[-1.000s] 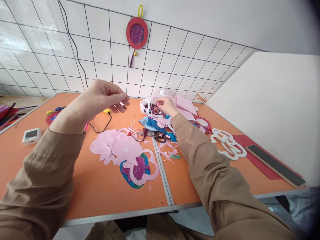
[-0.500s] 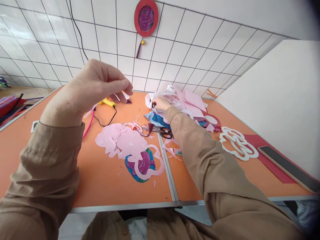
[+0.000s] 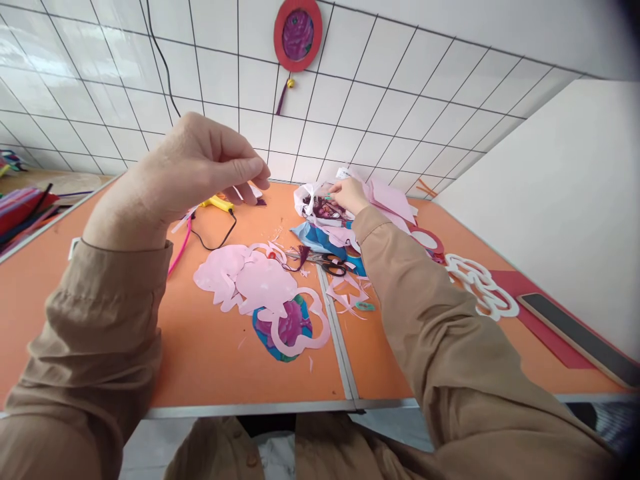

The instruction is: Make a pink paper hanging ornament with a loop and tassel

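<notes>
Clearly, the right hand's thumb and fingers are drawn together at the tips, just over the mouth of a white plastic bag [image 3: 301,198]; a small green thing [image 3: 328,197] shows there, though I cannot tell whether it is pinched or lies in the bag. On the left hand [image 3: 195,163] the thumb rests along the forefinger and the other fingers curl loosely; I cannot tell whether anything thin is between them. A white label [image 3: 343,173] stands up behind the right hand [image 3: 351,195], its print too small to read.

The right arm reaches far forward, nearly straight. The left wrist is sharply bent, the hand hanging above the table [image 3: 200,373] with a yellow glue gun [image 3: 219,203] beyond it.

The bag gapes open at the far side of the table, holding a jumble of dark and reddish trinkets [image 3: 325,210]. Nearer lie a blue packet [image 3: 315,235], black-handled scissors [image 3: 334,268], a purple tassel [image 3: 302,257] and pink paper cutouts [image 3: 265,283] partly covering flowered cloth [image 3: 293,319].
</notes>
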